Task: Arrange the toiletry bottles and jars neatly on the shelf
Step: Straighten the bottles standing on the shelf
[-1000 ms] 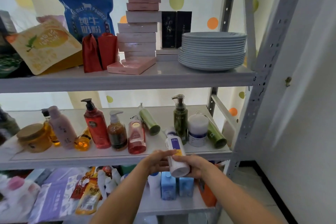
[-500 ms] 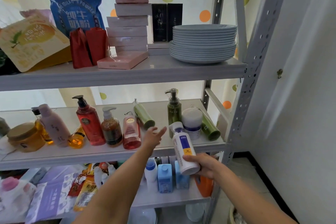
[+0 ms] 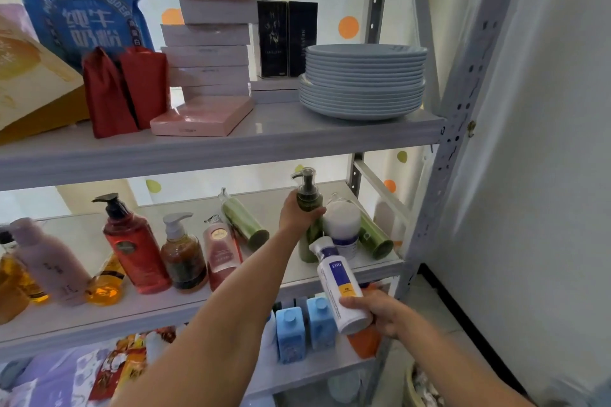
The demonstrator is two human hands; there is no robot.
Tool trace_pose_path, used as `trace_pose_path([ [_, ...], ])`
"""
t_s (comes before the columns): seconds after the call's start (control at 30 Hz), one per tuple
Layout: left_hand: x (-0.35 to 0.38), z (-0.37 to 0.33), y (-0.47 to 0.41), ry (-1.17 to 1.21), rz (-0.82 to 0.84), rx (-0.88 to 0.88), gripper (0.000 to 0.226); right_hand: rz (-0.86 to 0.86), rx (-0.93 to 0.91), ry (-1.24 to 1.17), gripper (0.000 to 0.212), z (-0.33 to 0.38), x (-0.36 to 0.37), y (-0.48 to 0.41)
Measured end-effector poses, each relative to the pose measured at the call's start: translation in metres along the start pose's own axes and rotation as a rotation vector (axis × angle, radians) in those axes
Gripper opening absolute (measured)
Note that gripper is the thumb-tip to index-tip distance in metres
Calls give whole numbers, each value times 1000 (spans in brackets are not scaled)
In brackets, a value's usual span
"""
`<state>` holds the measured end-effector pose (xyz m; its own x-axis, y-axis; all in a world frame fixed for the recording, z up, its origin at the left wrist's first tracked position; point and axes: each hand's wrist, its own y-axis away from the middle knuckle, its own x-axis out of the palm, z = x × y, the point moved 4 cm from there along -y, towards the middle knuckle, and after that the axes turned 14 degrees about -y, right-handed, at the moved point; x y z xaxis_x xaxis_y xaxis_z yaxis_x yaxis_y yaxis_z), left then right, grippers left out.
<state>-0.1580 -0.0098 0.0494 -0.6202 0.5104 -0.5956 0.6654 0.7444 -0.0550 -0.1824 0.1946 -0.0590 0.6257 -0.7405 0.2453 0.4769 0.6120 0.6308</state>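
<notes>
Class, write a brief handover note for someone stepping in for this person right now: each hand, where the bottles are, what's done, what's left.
Left hand grips the green pump bottle near its top, at the right end of the middle shelf.
Right hand holds the white bottle in front of that shelf, not placed.
Done: the red bottle and its neighbours stand in a row.
Left: settle the pump bottle, shelve the white bottle, stand up the lying green tubes.
</notes>
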Motion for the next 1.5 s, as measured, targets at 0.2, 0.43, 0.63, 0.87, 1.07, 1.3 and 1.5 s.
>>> trace_pose_path([
  [0.2, 1, 5, -11, -60, -27, -6, 50, -46, 14, 49, 75, -5, -3, -6],
  [0.43, -17, 15, -24, -116, -65, -41, 50, -45, 27, 40, 73, 1, 12, -7],
  [0.63, -38, 30, -31, -195, -97, -30, 49, -54, 30, 122, 88, 6, 34, -22],
  [0.87, -63, 52, -41, -237, -133, -29, 48, -122, 63, 212, 71, 10, 58, -40],
  [1.07, -66, 56, -48, -203, -124, -15, 48, -175, 60, 193, 68, 18, 57, -38],
  [1.3, -57, 53, -50, -244, -70, 77, 48, -327, 12, 134, 84, 30, 58, -49],
  [1.5, -59, 62, -49, -259, -104, 117, 48, -484, -63, 221, 87, 40, 86, -57],
])
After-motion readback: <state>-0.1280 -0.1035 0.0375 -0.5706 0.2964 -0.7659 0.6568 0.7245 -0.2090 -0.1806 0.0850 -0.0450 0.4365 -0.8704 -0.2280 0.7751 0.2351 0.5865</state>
